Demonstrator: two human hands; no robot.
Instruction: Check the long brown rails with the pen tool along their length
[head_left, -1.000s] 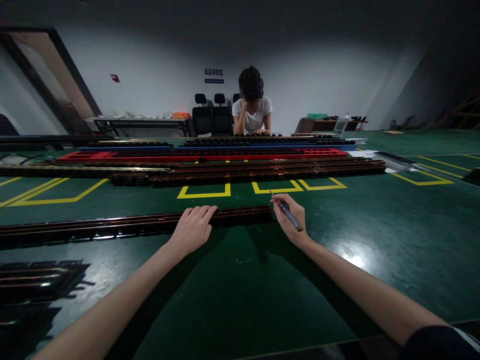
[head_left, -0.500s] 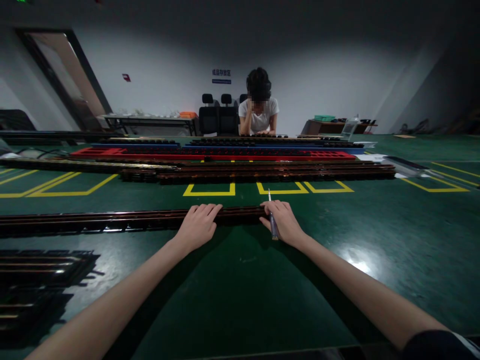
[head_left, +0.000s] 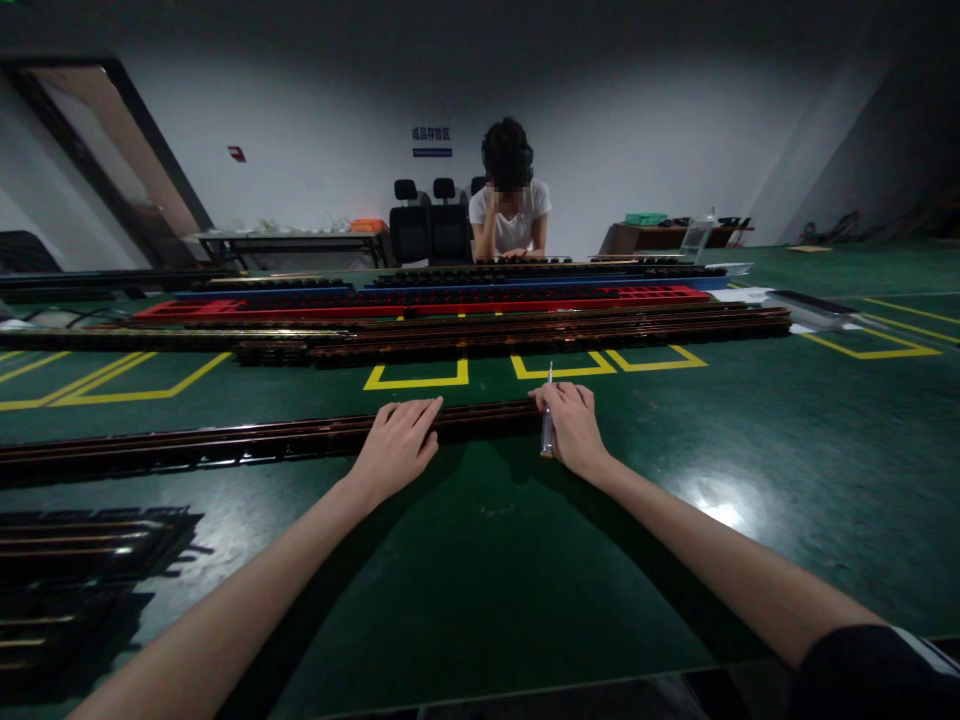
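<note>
A long dark strip assembly point(head_left: 292, 438) with thin coppery lines along it lies across the green table. My left hand point(head_left: 397, 443) grips it near its right part, fingers over the far side and thumb on the near side. In my right hand point(head_left: 574, 425) is a slim screwdriver point(head_left: 547, 435) with a clear handle. Its metal shaft points away from me, and the handle end sticks out toward me. The fingertips of that hand also touch the strip's right end. The underside of the strip and some fingertips are hidden.
More dark strips point(head_left: 82, 545) lie at the near left. Beyond the yellow tape marks point(head_left: 416, 382) are a bundle of coppery strips point(head_left: 555, 335), a red tray point(head_left: 187, 308) and blue trays point(head_left: 262, 290). A person point(head_left: 510, 200) sits across the table.
The view has shifted slightly. My right hand, with the screwdriver, has moved slightly away from me and right; the screwdriver stands more upright in view. My left hand keeps its place on the strip.
</note>
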